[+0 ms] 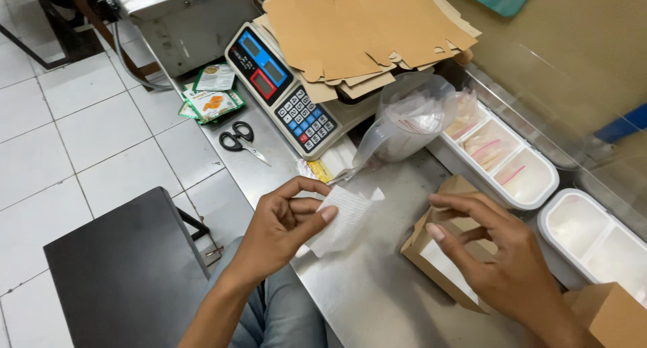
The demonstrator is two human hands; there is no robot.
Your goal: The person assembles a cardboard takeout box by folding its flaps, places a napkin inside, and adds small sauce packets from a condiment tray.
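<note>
- White and quilted, a small sachet (342, 218) sits pinched between the thumb and fingers of the left hand (283, 228), held just above the steel table (377, 294).
- The right hand (495, 254) grasps nothing: its fingers are loosely curled, hovering over the open top of a brown cardboard box (438, 257) that lies on the table, just right of the sachet.
- A clear plastic bag (408, 122) with smaller zip pouches inside rises behind the sachet, towards the wall.
- A long white tray (539, 186) with compartments of little pouches lies beyond the box, and a second white tray (593, 240) lies to the right of the box.
- A digital weighing scale (286, 92) stands behind and left of the sachet, its platform piled with flat brown carton blanks (357, 28).
- Black-handled scissors (241, 139) lie left of the scale, near the table edge, with green seasoning packets (210, 99) just behind them.
- A black stool (125, 274) stands on the white floor tiles (74, 132), left of the sachet and below the table edge.
</note>
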